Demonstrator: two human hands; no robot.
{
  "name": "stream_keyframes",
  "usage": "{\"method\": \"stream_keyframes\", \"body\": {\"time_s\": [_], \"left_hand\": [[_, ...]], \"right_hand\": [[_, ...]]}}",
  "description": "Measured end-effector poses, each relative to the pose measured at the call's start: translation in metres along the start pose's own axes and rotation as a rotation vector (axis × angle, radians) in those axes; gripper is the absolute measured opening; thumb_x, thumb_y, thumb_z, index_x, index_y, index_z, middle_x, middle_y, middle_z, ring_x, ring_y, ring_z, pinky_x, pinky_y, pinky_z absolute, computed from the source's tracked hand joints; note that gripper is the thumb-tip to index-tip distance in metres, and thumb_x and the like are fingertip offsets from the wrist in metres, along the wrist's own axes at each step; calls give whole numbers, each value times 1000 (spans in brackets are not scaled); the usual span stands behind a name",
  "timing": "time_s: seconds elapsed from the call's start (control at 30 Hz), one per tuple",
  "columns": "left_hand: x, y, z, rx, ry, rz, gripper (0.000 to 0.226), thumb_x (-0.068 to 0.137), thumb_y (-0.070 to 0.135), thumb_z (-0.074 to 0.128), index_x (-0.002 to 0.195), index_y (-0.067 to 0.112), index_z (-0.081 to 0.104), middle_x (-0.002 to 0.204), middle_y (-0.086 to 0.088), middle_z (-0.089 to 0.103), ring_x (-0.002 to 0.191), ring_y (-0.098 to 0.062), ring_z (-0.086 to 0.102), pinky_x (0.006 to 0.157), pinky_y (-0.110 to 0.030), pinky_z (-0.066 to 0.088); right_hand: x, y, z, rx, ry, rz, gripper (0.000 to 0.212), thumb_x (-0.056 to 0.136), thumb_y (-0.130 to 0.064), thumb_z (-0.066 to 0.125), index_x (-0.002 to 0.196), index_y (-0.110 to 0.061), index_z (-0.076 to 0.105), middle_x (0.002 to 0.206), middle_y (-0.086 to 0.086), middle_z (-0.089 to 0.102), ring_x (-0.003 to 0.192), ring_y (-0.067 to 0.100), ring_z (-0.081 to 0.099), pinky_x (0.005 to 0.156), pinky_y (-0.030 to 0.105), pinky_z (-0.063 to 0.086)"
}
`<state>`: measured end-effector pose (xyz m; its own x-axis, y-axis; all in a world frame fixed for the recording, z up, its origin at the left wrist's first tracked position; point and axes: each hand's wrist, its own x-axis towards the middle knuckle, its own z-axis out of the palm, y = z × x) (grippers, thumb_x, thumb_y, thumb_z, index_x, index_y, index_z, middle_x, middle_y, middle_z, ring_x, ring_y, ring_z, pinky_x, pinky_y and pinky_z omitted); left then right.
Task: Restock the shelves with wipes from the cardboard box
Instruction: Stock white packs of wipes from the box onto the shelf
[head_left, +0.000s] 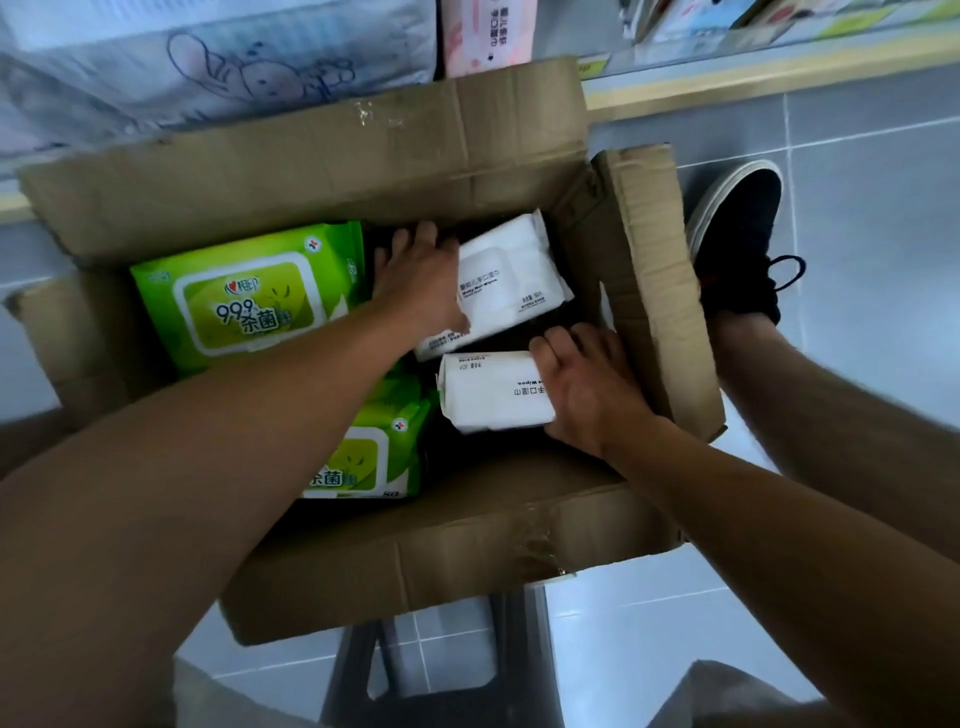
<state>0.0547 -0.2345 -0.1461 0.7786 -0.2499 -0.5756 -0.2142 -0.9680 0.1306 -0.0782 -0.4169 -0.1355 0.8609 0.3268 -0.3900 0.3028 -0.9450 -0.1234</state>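
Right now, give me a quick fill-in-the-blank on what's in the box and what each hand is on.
1. Each hand grips a ____ pack of wipes inside the cardboard box.
2. The left hand grips the far white pack; the ____ hand grips the near white pack.
3. The two packs lying untouched on the box's left side are ____.
4. The box sits on a dark ____.

Missing: white; right; green; stool
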Motion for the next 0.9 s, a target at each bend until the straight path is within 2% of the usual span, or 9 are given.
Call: {"method": "stream_keyframes", "body": {"time_s": [0.07, 0.13, 0.2, 0.27, 0.33, 0.4, 0.53, 0.77, 0.9], "left_hand": [[0, -5, 4, -23, -15, 17, 92, 47, 46, 87, 122, 12, 45, 128, -14, 39, 119, -37, 39, 97, -46, 35], [0, -8, 8, -185, -57, 23, 89, 46, 39, 90, 118, 10, 45, 126, -15, 41, 115, -36, 44, 92, -37, 38], [5, -7, 9, -344, -99, 10, 81, 51, 29, 90, 117, 10, 46, 123, -13, 46, 110, -31, 49, 81, -30, 38], [12, -5, 8, -396, -179, 1, 84, 53, 25, 88, 123, 12, 44, 126, -11, 48, 110, -28, 51, 79, -27, 39], [17, -6, 9, -365, -268, 7, 99, 53, 27, 88, 136, 13, 36, 137, -11, 45, 120, -28, 48, 91, -30, 42], [20, -6, 9, -344, -364, 3, 103, 52, 30, 88, 138, 12, 36, 138, -9, 48, 121, -28, 49, 98, -35, 44], [25, -6, 7, -378, -413, -42, 85, 40, 35, 88, 115, 13, 53, 109, -6, 66, 95, -24, 62, 86, -39, 53], [19, 1, -2, -224, -421, -23, 95, 40, 53, 87, 120, 13, 55, 124, -8, 52, 106, -26, 53, 82, -29, 48], [9, 9, -4, -242, -358, 34, 83, 42, 41, 90, 110, 15, 51, 112, -5, 57, 90, -21, 52, 70, -28, 43]], "right_hand": [[1, 0, 0, -1, 23, -9, 91, 41, -31, 82, 121, -8, 47, 112, 11, 52, 97, 34, 49, 87, 43, 32], [0, -1, 1, -8, 24, -30, 93, 39, -30, 82, 122, -7, 46, 113, 11, 52, 99, 34, 49, 89, 44, 31], [-2, -2, 1, -9, 22, -44, 96, 38, -28, 83, 123, -7, 44, 117, 13, 53, 103, 36, 48, 93, 46, 32], [-4, 0, 2, -11, 5, -49, 96, 39, -26, 83, 124, -7, 43, 121, 14, 53, 106, 36, 45, 96, 47, 31], [-3, 2, 1, -16, -11, -60, 95, 40, -24, 82, 125, -6, 45, 122, 16, 53, 106, 37, 47, 96, 47, 29], [-2, 3, 1, -28, -19, -76, 95, 39, -23, 83, 125, -4, 49, 122, 16, 53, 106, 38, 50, 96, 47, 29], [0, 3, 4, -4, -27, -69, 93, 39, -20, 83, 124, -5, 50, 121, 15, 54, 105, 37, 51, 98, 46, 34], [0, 0, 5, -41, -76, -112, 78, 49, -13, 76, 123, -10, 53, 120, 10, 53, 106, 34, 50, 95, 44, 37], [0, -3, 6, -62, -83, -88, 79, 48, -20, 78, 122, -12, 53, 122, 9, 51, 110, 33, 48, 93, 44, 34]]}}
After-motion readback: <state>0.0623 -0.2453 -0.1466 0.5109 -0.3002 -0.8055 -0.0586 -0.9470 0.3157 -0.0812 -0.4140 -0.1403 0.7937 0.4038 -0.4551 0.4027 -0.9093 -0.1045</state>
